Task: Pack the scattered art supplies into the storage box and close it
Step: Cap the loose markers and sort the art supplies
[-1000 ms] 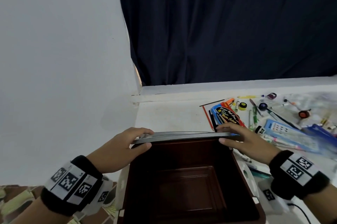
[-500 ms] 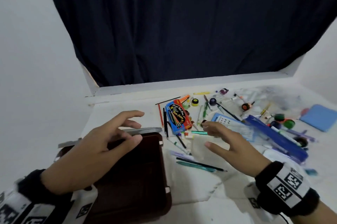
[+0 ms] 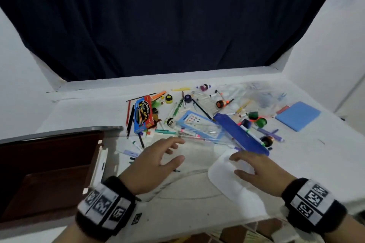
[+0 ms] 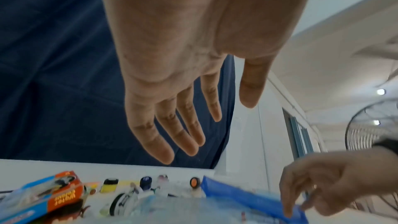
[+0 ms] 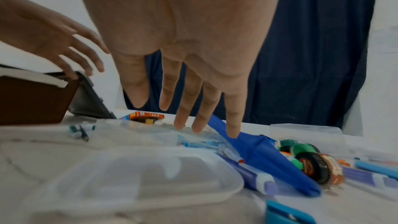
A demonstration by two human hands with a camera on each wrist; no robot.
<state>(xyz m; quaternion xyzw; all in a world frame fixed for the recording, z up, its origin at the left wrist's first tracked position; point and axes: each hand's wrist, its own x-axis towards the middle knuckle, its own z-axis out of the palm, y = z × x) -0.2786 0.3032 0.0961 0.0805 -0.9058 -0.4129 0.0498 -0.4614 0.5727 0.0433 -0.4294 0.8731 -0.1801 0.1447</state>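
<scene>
The open storage box (image 3: 49,173) sits at the table's left edge, supplies scattered beyond it. Right of the box, bare tabletop (image 3: 187,193) lies under the empty, spread-fingered left hand (image 3: 152,165). Further right, the right hand (image 3: 258,173) reaches straight-fingered, fingertips (image 5: 231,132) touching a blue pouch (image 3: 240,134).

The head camera is looking forward and down from above at the white table (image 3: 197,203), taking in both wrists. The left wrist camera is peering from low under the left hand (image 4: 193,57), toward the dark curtain (image 4: 53,74). The right wrist camera is sitting close beneath the right hand (image 5: 183,40) (also low). All three are sharing the blue pouch (image 3: 240,134) (image 4: 247,198) (image 5: 264,156).
</scene>
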